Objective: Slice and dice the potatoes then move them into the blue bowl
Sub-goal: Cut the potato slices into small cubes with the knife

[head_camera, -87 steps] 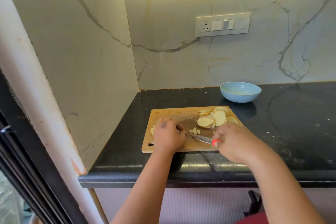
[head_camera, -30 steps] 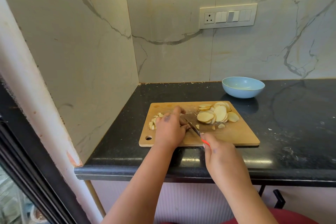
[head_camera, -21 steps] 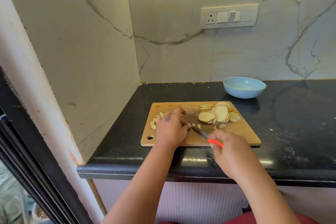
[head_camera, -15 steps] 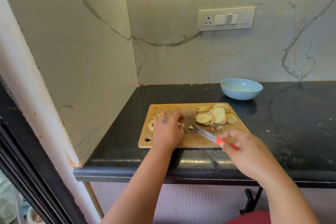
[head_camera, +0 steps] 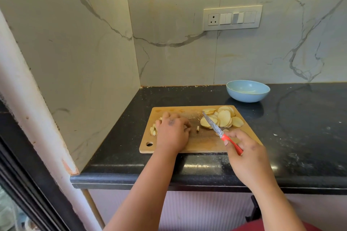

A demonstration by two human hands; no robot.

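Right hand (head_camera: 247, 153) is gripping the knife (head_camera: 220, 132), blade angled toward the potato slices (head_camera: 223, 119); left hand (head_camera: 171, 131), fingers curled, is gathering diced pieces (head_camera: 153, 131) on the cutting board (head_camera: 202, 142); the blue bowl (head_camera: 247, 91) is waiting far right.

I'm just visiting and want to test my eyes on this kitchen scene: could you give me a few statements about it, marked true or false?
1. The right hand holds a red-handled steel knife. True.
2. The round pale blue bowl sits on the wooden chopping board. False: it stands on the black stone counter, behind the board.
3. A heap of round potato slices lies on the board. True.
4. The left hand is raised off the board. False: it rests on it.
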